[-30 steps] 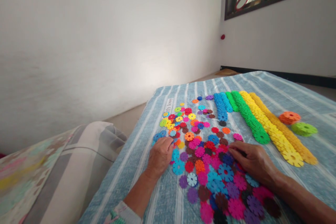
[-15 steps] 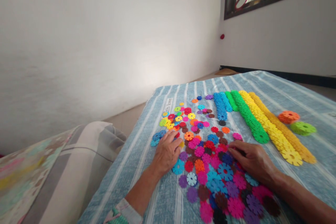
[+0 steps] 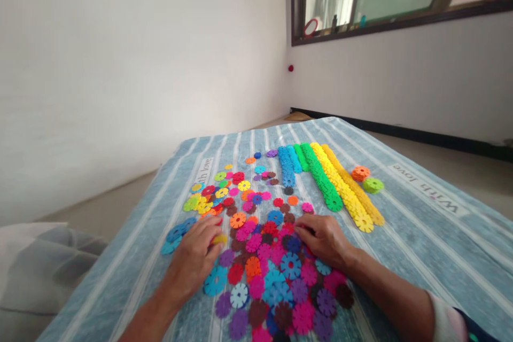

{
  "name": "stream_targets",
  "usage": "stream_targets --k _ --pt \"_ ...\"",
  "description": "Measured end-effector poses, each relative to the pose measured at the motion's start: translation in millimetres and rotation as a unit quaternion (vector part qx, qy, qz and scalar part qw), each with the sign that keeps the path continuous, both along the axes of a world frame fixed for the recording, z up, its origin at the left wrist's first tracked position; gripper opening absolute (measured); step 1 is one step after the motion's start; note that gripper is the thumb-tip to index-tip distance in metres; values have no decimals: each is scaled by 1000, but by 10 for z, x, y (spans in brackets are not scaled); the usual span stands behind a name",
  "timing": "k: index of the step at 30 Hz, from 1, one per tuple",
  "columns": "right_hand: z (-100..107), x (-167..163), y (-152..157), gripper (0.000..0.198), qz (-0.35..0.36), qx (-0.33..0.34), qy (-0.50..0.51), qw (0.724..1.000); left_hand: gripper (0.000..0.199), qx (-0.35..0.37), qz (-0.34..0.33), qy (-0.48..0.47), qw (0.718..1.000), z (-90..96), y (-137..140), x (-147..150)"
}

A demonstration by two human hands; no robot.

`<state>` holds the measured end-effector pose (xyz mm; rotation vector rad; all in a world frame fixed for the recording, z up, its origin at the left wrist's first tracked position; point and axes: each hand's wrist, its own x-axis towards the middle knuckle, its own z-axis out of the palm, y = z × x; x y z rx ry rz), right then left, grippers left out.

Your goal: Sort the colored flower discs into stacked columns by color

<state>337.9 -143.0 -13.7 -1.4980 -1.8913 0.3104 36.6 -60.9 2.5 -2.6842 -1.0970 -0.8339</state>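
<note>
A loose heap of notched plastic discs (image 3: 264,250) in many colours lies between my hands. My left hand (image 3: 192,251) is at the heap's left edge, fingers curled, with a yellow notched disc (image 3: 219,239) between thumb and fingers. Blue discs (image 3: 176,235) lie just left of that hand. On the heap's right side, my right hand (image 3: 325,239) has its thumb and fingers pinched together by pink and dark blue discs; what is in the pinch is hidden. Overlapping rows stretch beyond it: a green row (image 3: 320,176), a yellow row (image 3: 340,187) and a blue row (image 3: 286,165).
A striped blue cloth (image 3: 417,256) covers the surface. An orange stack (image 3: 360,173) and a lime green stack (image 3: 373,185) of discs stand right of the rows. Grey bedding (image 3: 40,267) is at lower left; a white wall (image 3: 140,64) rises behind.
The view has turned to the right, so everything sits farther left. My left hand has drawn slightly left and nearer with the yellow disc. My right hand stays by the same discs.
</note>
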Motion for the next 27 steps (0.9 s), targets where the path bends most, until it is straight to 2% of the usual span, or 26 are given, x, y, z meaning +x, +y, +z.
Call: stream_targets --k 3,6,9,11,15,21,24,27 --pt "4 11 2 26 13 29 -23 999 13 -3 0 -44 999 63 -53 65" --pt "34 -12 -27 30 46 92 -76 992 15 -26 -1 -99 995 158 -189 217" --pt "79 -94 -85 31 93 140 -108 980 16 -80 -21 -138 987 247 -392 447" --pt "105 -167 -130 28 122 144 -97 977 16 -120 -44 -149 981 287 -530 600" --pt "131 -294 -200 24 173 109 -42 978 14 -161 -92 -162 969 297 -706 782" --pt "260 -331 -233 21 216 32 41 975 12 -160 -112 -176 965 224 -740 776" --pt "402 -163 -227 20 188 -12 61 980 12 -138 -108 -180 968 199 -726 746" --pt "503 207 -244 21 95 -44 77 991 13 -105 -105 -193 970 178 -702 721"
